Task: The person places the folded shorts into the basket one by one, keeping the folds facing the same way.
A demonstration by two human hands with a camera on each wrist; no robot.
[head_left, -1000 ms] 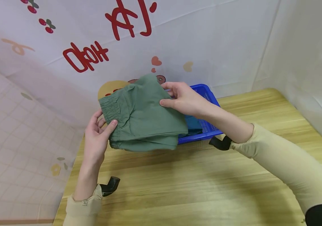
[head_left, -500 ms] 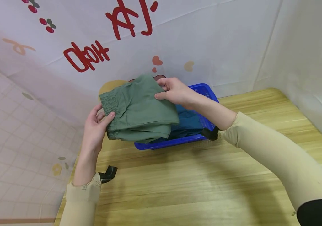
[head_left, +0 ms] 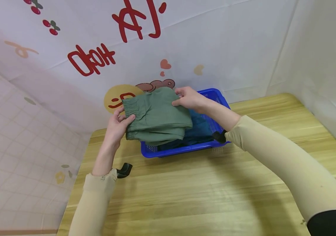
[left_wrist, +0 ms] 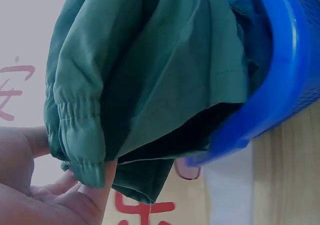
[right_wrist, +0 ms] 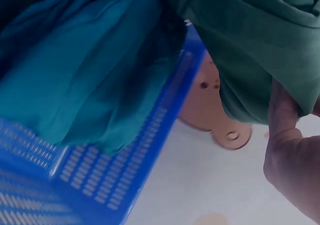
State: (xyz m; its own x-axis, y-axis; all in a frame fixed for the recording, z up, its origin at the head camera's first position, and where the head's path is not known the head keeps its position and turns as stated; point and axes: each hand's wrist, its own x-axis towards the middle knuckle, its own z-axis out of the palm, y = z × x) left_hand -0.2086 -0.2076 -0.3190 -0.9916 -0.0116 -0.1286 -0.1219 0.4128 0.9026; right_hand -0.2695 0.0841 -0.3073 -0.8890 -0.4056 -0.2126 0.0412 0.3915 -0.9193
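Note:
Folded green shorts [head_left: 162, 114] with an elastic waistband hang between both hands, over the left part of a blue plastic basket [head_left: 182, 151]. My left hand [head_left: 118, 126] pinches the gathered waistband, thumb on top; the left wrist view shows the band [left_wrist: 82, 130] drooping over the fingers. My right hand [head_left: 190, 98] pinches the far right edge of the shorts between thumb and fingers. Inside the basket lies a dark blue garment [head_left: 200, 127], partly hidden under the shorts; in the right wrist view its folds [right_wrist: 95, 70] spread near the perforated basket wall [right_wrist: 95, 180].
The basket stands on a wooden table [head_left: 185, 193] against a white wall covering [head_left: 230, 49] printed with red characters and cartoon figures. A second covered wall [head_left: 23, 147] rises at the left, another [head_left: 327, 72] at the right.
Both hands first move up and away, uncovering more of the basket front. Then the shorts shift right, further over the basket, with the left hand moving right and forward.

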